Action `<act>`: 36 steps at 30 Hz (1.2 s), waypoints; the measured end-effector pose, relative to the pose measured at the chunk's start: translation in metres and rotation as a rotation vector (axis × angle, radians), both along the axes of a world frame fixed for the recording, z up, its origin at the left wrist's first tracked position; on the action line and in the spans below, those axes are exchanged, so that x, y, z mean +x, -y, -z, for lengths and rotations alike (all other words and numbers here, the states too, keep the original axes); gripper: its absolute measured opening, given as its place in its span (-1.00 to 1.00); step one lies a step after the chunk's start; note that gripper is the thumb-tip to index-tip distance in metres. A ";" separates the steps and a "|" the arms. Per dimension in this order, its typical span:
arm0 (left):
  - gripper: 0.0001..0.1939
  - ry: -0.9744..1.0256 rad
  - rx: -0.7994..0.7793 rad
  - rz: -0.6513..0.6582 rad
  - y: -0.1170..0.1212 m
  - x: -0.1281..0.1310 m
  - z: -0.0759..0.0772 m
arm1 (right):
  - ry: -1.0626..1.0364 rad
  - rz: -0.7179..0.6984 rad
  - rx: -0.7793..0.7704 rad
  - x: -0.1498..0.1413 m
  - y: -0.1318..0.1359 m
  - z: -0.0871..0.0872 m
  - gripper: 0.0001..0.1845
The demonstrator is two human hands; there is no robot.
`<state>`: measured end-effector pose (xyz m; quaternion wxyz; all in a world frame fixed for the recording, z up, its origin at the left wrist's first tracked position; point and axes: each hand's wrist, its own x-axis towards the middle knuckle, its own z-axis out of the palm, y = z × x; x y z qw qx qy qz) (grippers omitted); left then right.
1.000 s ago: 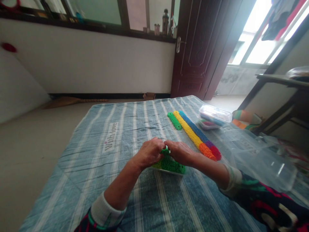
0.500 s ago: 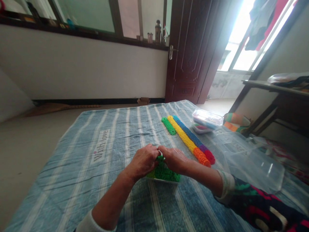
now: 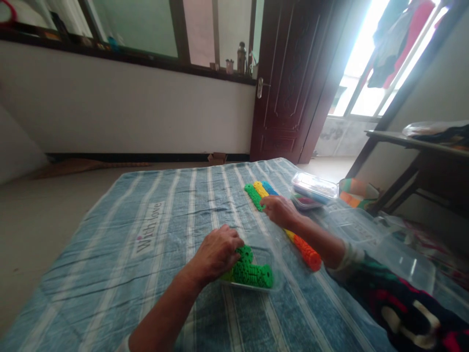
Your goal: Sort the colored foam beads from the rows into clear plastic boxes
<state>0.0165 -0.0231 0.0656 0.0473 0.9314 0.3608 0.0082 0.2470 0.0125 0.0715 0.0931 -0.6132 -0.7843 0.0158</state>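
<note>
A clear plastic box [image 3: 252, 287] holds rolls of ridged green discs [image 3: 252, 274], with some yellow-green ones at its left side. My left hand [image 3: 219, 252] is curled over the box's left part, its fingers closed around a green roll whose round end shows by the fingertips. My right hand [image 3: 280, 210] is pinched at the near end of a short green row [image 3: 253, 194] on the cloth, gripping green discs there. Beside that row lie a yellow-and-orange row [image 3: 307, 252] and a blue row [image 3: 269, 187], both partly hidden under my right hand and forearm.
A blue striped cloth [image 3: 176, 195] covers the surface. To the right stand stacked clear boxes [image 3: 315, 186] and an open clear container [image 3: 403, 249]. A shelf [image 3: 421, 139] is at the far right, and a dark red door [image 3: 289, 83] is behind.
My right hand has left the box and moved forward and right to the short green row. My left hand stays at the box, where more of the green rolls shows.
</note>
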 end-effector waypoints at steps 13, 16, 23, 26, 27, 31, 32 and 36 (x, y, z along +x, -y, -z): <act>-0.85 0.227 0.121 -0.091 0.000 0.004 0.018 | 0.182 -0.085 -0.103 0.023 -0.083 0.028 -0.35; -0.83 0.218 0.117 -0.099 0.002 0.005 0.020 | 0.207 -0.094 -0.113 0.023 -0.090 0.028 -0.35; -0.88 0.181 0.089 -0.090 0.001 0.005 0.026 | 0.237 -0.126 -0.103 0.023 -0.097 0.032 -0.41; -0.89 0.174 0.088 -0.094 0.001 0.006 0.024 | 0.246 -0.135 -0.098 0.024 -0.099 0.034 -0.43; -0.89 0.175 0.085 -0.096 0.001 0.006 0.024 | 0.249 -0.139 -0.096 0.024 -0.100 0.034 -0.44; -0.89 0.185 0.073 -0.101 0.002 0.006 0.024 | 0.248 -0.147 -0.091 0.025 -0.105 0.035 -0.46; -0.89 0.188 0.072 -0.102 0.001 0.006 0.024 | 0.246 -0.149 -0.089 0.025 -0.105 0.035 -0.46; -0.89 0.196 0.073 -0.108 0.000 0.006 0.026 | 0.237 -0.159 -0.080 0.026 -0.108 0.035 -0.42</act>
